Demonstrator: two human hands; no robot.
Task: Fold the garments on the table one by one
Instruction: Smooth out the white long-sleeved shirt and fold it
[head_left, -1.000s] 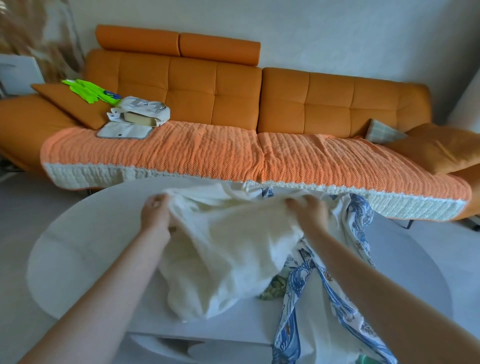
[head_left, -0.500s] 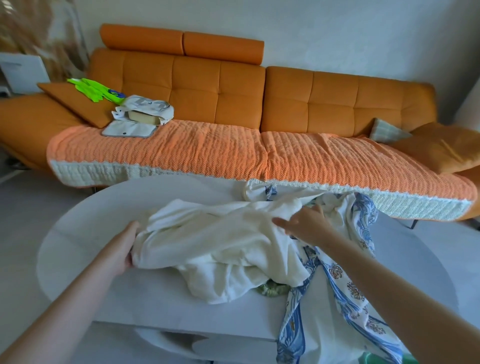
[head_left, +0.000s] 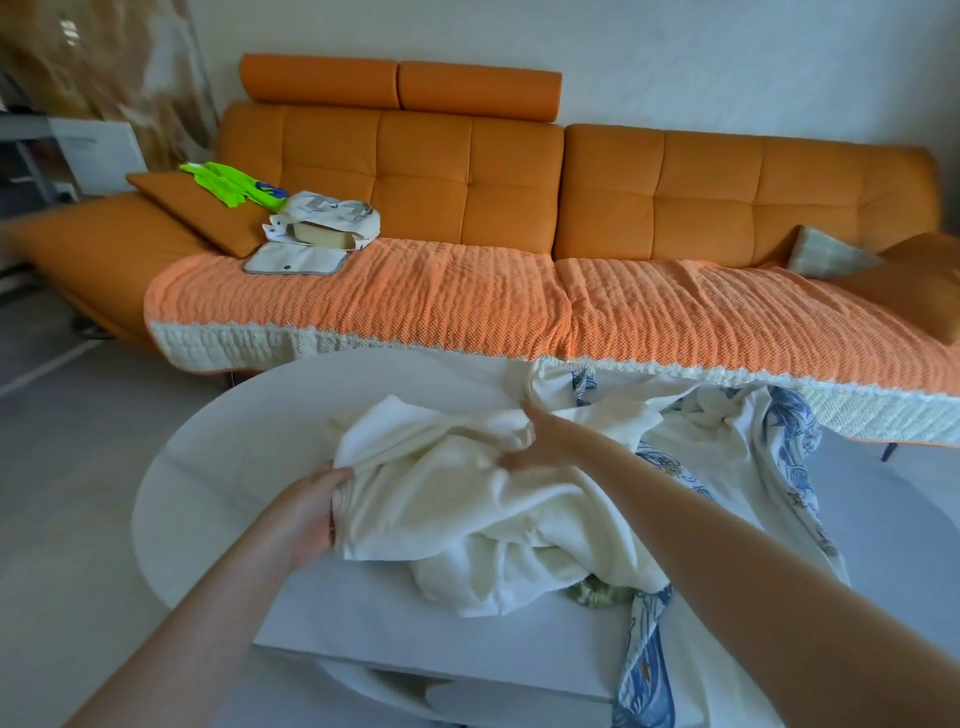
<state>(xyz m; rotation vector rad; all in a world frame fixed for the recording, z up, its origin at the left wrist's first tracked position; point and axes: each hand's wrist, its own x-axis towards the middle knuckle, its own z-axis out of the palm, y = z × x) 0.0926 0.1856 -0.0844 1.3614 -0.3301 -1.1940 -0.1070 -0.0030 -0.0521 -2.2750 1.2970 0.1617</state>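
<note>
A crumpled cream-white garment (head_left: 467, 509) lies bunched in the middle of the white table (head_left: 249, 431). My left hand (head_left: 304, 514) grips its left edge, fingers curled into the cloth. My right hand (head_left: 540, 441) reaches across the top of the pile, fingers and thumb closing on a fold near the far side. Beside it on the right lies a white garment with blue paisley print (head_left: 789, 467), draping over the table's front right edge. A bit of green patterned cloth (head_left: 597, 592) peeks out under the cream garment.
An orange sofa (head_left: 519, 171) with an orange knitted throw (head_left: 467, 301) stands right behind the table. On its left end lie a neon-green item (head_left: 223, 179), a cloth bag (head_left: 327, 221) and a flat grey pouch (head_left: 296, 260). Grey floor (head_left: 67, 441) lies to the left.
The cream garment was dropped from a lifted spread onto the table. My left hand has come nearer and lower along its left edge; my right hand has shifted left onto a fold.
</note>
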